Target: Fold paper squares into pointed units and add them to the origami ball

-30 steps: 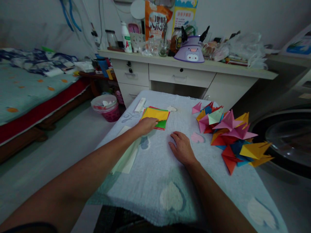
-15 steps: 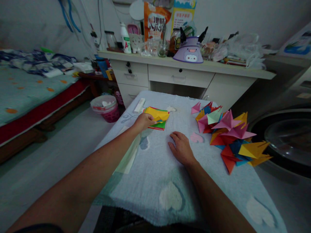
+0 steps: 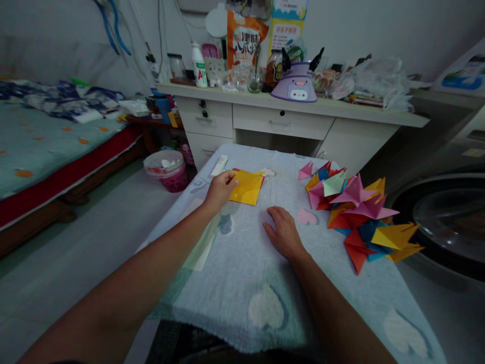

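Observation:
My left hand (image 3: 221, 189) is closed at the left edge of a yellow sheet of origami paper (image 3: 246, 188), with the thumb over the sheet and the fingertips partly hidden. The sheet lies on top of a small stack, and a red edge shows beneath it. My right hand (image 3: 282, 231) rests palm down on the table cloth, its fingers loosely bent and apart, holding nothing. Folded paper cranes (image 3: 354, 189) in pink, red, yellow, blue and pale green are heaped to the right of that hand.
A small white box (image 3: 219, 165) lies behind the stack to the left. A pale translucent sheet (image 3: 200, 250) lies under my left forearm. Beyond the table stands a white desk (image 3: 280, 121) with a purple visor (image 3: 297, 83) on it. A pink bucket (image 3: 170, 174) stands on the floor.
The yellow sheet's front edge was bent up, showing green and red paper below; now it lies flat over them. My left hand has moved slightly left and back. My right hand stays put.

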Demonstrator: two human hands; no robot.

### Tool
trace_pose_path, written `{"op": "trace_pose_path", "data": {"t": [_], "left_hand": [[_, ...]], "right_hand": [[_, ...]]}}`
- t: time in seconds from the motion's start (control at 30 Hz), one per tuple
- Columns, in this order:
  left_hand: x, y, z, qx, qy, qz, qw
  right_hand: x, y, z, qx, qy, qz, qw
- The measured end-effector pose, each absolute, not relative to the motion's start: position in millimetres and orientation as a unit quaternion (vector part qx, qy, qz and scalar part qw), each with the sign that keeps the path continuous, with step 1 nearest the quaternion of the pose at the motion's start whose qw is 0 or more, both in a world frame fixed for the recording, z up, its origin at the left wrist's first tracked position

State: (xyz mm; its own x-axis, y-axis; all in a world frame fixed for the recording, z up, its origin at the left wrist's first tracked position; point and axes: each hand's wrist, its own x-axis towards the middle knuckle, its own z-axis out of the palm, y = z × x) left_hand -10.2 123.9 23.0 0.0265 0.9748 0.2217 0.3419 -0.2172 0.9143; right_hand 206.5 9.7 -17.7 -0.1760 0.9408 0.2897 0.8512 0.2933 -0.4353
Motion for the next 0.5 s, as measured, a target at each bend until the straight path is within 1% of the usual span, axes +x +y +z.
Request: {"op": "trace_pose_path", "data": {"t": [0.1, 0.17, 0.23, 0.3, 0.4, 0.5], "left_hand": [[-7, 101, 39, 0.659, 0.487, 0.482, 0.309], [-3, 81, 49, 0.707, 0.455, 0.468, 0.271], [3, 61, 57, 0.751, 0.433, 0.425, 0.259], [10, 43, 62, 0.769, 0.419, 0.399, 0.270], [15, 28, 65, 0.768, 0.400, 0.394, 0.308], [13, 32, 62, 0.756, 0.391, 0.427, 0.307]], "right_hand": [[209, 8, -12, -0.603, -0.702, 0.050, 0.376], [212, 4, -1, -0.600, -0.676, 0.008, 0.428], [215, 0, 12, -0.574, -0.686, -0.022, 0.446], [219, -3, 24, -0.533, -0.716, -0.028, 0.450], [225, -5, 34, -0.475, -0.762, 0.013, 0.441], [234, -5, 40, -0.480, -0.748, 0.054, 0.455]]}}
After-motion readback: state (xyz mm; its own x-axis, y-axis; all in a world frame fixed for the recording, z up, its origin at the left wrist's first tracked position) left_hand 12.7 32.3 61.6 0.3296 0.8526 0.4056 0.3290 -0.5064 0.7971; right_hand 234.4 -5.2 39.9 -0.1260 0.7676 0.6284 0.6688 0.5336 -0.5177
